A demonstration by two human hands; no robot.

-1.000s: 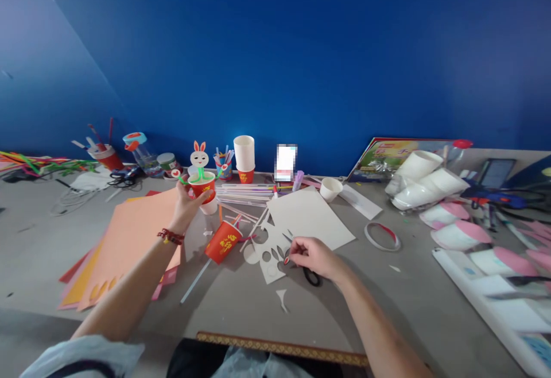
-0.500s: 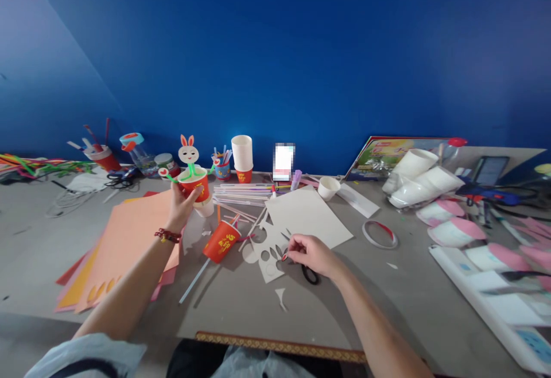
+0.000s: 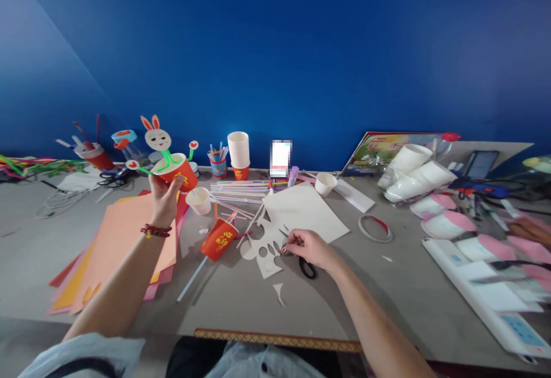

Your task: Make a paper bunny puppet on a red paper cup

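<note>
My left hand (image 3: 166, 197) is wrapped round a red paper cup (image 3: 186, 175), which it holds up off the table, tilted. A white paper rabbit (image 3: 157, 140) on green pipe cleaners rises from the cup, with round heart-marked paws on either side. Low over the table, my right hand (image 3: 312, 246) pinches a small white paper piece with a red mark (image 3: 283, 249). Partly under that hand lie black-handled scissors (image 3: 308, 269). Beside it is a white sheet with cut-out holes (image 3: 269, 266). Another red cup (image 3: 219, 239) lies tipped, with a straw through it.
Coloured paper sheets (image 3: 124, 223) lie at left. White card (image 3: 305, 211), straws (image 3: 239, 190) and a white cup (image 3: 326, 183) are further back. Double-sided tape (image 3: 375, 229) and a power strip (image 3: 456, 280) are at right. Another person's hand (image 3: 531, 230) shows at the right edge.
My left hand has moved left with the cup and rabbit, and the cup tilts more. A white cup behind it is now uncovered. Another person's hand has appeared at right.
</note>
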